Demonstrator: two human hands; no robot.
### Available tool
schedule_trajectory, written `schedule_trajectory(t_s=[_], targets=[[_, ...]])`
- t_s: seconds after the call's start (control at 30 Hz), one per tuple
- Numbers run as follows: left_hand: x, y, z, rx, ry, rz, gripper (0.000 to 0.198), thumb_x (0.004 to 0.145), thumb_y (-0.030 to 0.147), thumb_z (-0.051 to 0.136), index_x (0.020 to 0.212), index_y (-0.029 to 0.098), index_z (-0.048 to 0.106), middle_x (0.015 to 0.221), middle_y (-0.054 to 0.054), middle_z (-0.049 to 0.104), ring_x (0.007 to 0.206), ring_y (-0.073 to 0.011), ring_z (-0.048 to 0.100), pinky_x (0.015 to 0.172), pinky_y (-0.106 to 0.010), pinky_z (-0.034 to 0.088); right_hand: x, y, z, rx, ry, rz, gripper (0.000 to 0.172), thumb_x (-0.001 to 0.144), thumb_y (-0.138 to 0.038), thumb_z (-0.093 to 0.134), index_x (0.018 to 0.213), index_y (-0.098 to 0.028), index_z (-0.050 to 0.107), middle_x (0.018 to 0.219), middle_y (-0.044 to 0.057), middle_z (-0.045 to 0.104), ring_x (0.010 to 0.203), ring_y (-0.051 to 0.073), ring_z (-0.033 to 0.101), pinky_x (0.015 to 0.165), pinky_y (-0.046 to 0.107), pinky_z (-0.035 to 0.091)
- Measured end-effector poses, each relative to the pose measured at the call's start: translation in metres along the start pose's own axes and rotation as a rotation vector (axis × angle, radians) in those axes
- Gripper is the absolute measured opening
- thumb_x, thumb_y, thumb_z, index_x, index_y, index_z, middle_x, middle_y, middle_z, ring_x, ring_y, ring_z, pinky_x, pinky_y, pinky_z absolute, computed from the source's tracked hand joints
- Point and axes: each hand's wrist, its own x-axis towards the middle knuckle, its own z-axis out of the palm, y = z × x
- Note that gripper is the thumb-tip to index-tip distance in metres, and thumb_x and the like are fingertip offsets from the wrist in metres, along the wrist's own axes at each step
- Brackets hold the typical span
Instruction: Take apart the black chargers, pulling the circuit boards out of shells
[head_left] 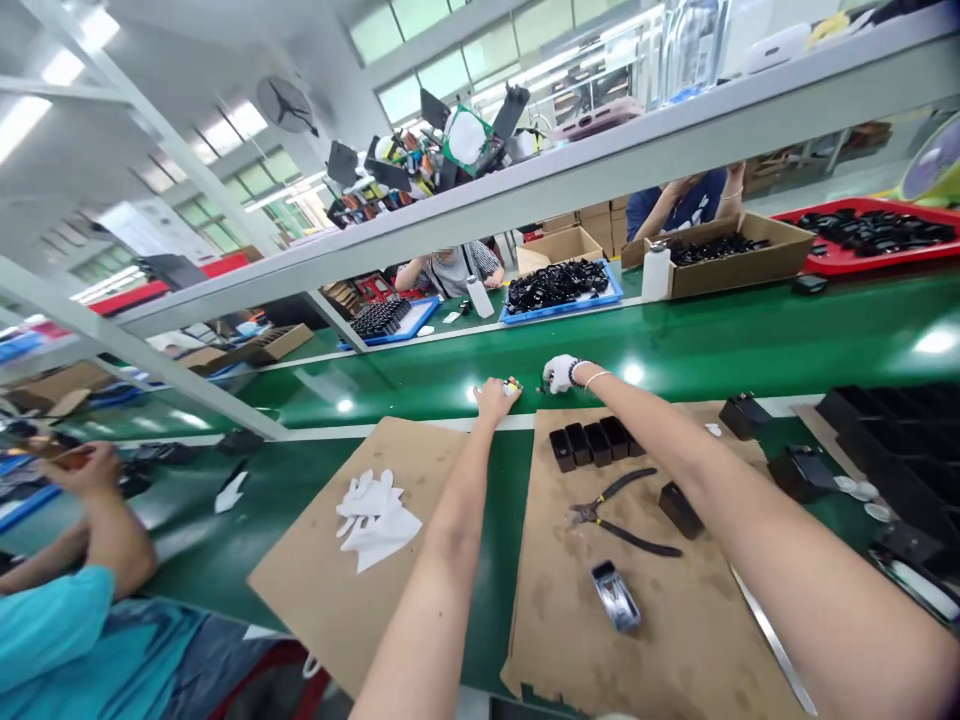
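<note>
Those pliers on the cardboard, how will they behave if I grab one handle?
The pliers lie with handles spread wide, so the free handle would probably swing on the pivot. They look metal, likely stiff and heavy for their size. Flat on the cardboard, they should slide, not roll, if pushed.

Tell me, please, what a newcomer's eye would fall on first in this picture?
Two arms stretch forward, the left hand and the white-gloved right hand close together at the near edge of the green conveyor belt. Below them, on a brown cardboard sheet, lie a row of small black boxes and pliers.
</note>
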Motion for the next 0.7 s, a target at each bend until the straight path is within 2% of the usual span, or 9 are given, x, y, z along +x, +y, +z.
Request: schedule_trajectory(t_s=[0.07, 0.13, 0.23, 0.33, 0.4, 0.5, 0.57, 0.63, 0.7], targets=[[-0.004, 0.003, -0.015, -0.045, 0.049, 0.015, 0.039, 0.099, 0.039, 0.066, 0.131, 0.016, 0.061, 0.132, -0.011, 0.064, 0.115, -0.0253, 0.066, 0.097, -0.048, 0.059, -0.021, -0.003, -0.012, 0.065, -0.015, -0.031, 0.039, 0.099, -0.040, 0.065, 0.129, -0.016, 0.062, 0.128, 0.010, 0.065, 0.109, 0.023, 0.067, 0.092, 0.044, 0.060], [-0.019, 0.006, -0.035, -0.114, 0.094, 0.055, 0.038, 0.099, 0.038, 0.066, 0.130, 0.016, 0.061, 0.131, -0.011, 0.064, 0.115, -0.0254, 0.066, 0.098, -0.048, 0.059, -0.060, -0.007, -0.022, 0.125, -0.008, -0.085, 0.034, 0.099, -0.035, 0.064, 0.126, -0.014, 0.063, 0.119, 0.009, 0.068, 0.102, 0.020, 0.068, 0.089, 0.039, 0.060], [-0.077, 0.005, -0.063, -0.219, 0.110, 0.167, 0.033, 0.094, 0.033, 0.071, 0.121, 0.015, 0.064, 0.122, -0.012, 0.067, 0.114, -0.0246, 0.065, 0.103, -0.043, 0.055, -0.150, -0.014, -0.015, 0.171, -0.034, -0.195, 0.026, 0.091, -0.024, 0.066, 0.116, -0.014, 0.069, 0.100, 0.004, 0.072, 0.089, 0.017, 0.068, 0.084, 0.030, 0.056], [-0.172, 0.000, -0.069, -0.281, 0.073, 0.268, 0.032, 0.085, 0.033, 0.078, 0.113, 0.022, 0.066, 0.117, -0.007, 0.069, 0.113, -0.0260, 0.065, 0.105, -0.044, 0.052, -0.243, -0.021, 0.035, 0.034, -0.071, -0.182, 0.020, 0.083, -0.019, 0.065, 0.099, -0.023, 0.077, 0.096, 0.004, 0.073, 0.089, 0.020, 0.068, 0.083, 0.032, 0.052], [-0.235, 0.000, -0.055, -0.286, 0.049, 0.266, 0.036, 0.081, 0.031, 0.081, 0.112, 0.022, 0.066, 0.115, -0.008, 0.069, 0.113, -0.0296, 0.065, 0.111, -0.054, 0.046, -0.282, -0.025, 0.082, -0.149, -0.094, 0.141, 0.025, 0.080, -0.019, 0.066, 0.100, -0.024, 0.078, 0.100, 0.008, 0.073, 0.090, 0.026, 0.071, 0.078, 0.035, 0.052], [-0.303, 0.006, -0.025, -0.278, 0.007, 0.193, 0.040, 0.083, 0.028, 0.077, 0.119, 0.018, 0.062, 0.118, -0.014, 0.067, 0.119, -0.0365, 0.062, 0.113, -0.068, 0.039, -0.304, -0.030, 0.142, -0.176, -0.120, 0.393, 0.036, 0.091, -0.037, 0.062, 0.122, -0.022, 0.071, 0.113, 0.014, 0.071, 0.099, 0.032, 0.073, 0.078, 0.037, 0.054], [-0.329, 0.009, -0.013, -0.276, 0.006, 0.145, 0.053, 0.085, 0.026, 0.074, 0.134, 0.018, 0.054, 0.135, -0.019, 0.059, 0.137, -0.0413, 0.051, 0.118, -0.073, 0.030, -0.308, -0.029, 0.159, -0.174, -0.086, 0.462, 0.049, 0.099, -0.047, 0.051, 0.138, -0.020, 0.062, 0.124, 0.018, 0.067, 0.110, 0.034, 0.071, 0.082, 0.040, 0.056], [-0.343, 0.012, -0.012, -0.325, 0.029, 0.152, 0.065, 0.089, 0.024, 0.068, 0.148, 0.020, 0.041, 0.151, -0.020, 0.046, 0.152, -0.0402, 0.034, 0.124, -0.071, 0.022, -0.311, -0.022, 0.161, -0.168, -0.026, 0.434, 0.051, 0.100, -0.046, 0.051, 0.144, -0.021, 0.058, 0.137, 0.019, 0.061, 0.123, 0.035, 0.065, 0.092, 0.044, 0.056], [-0.351, 0.015, -0.019, -0.434, 0.015, 0.221, 0.072, 0.091, 0.021, 0.063, 0.155, 0.024, 0.031, 0.158, -0.018, 0.039, 0.157, -0.0350, 0.028, 0.128, -0.062, 0.024, -0.316, -0.014, 0.157, -0.150, -0.011, 0.254, 0.044, 0.093, -0.031, 0.062, 0.137, -0.026, 0.065, 0.147, 0.015, 0.056, 0.132, 0.033, 0.059, 0.105, 0.046, 0.052]])
